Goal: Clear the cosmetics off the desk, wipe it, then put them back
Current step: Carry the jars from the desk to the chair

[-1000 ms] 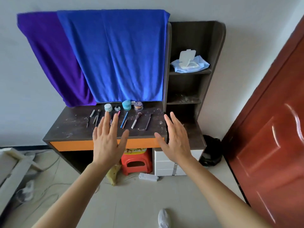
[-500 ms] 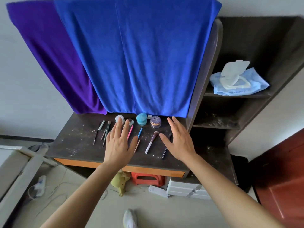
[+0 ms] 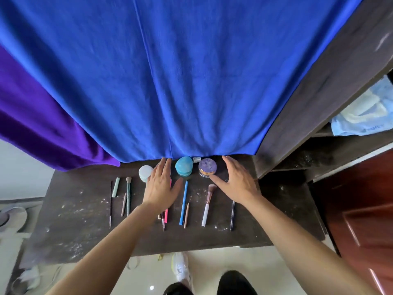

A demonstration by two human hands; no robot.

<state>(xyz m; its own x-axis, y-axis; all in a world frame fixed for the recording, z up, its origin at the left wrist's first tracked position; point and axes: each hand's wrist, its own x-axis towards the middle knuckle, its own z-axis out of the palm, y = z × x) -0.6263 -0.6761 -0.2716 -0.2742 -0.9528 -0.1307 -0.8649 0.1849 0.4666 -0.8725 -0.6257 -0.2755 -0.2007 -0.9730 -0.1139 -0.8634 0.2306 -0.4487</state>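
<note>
Surface [image 3: 74, 209] w/ white jar [image 3: 145, 173], teal jar [image 3: 184, 166], purple jar [image 3: 207, 167] in row at 12 o'clock edge; makeup brush [image 3: 208, 204], blue pencil [image 3: 183, 202] toward 6. Left grip [image 3: 161, 188], fingers straight & apart, empty, over pink pencil [image 3: 166, 216] betw. white & teal jars. Right grip [image 3: 236, 184], fingers spread, empty, at 4 o'clock of purple jar, thumb just beside it.
</note>
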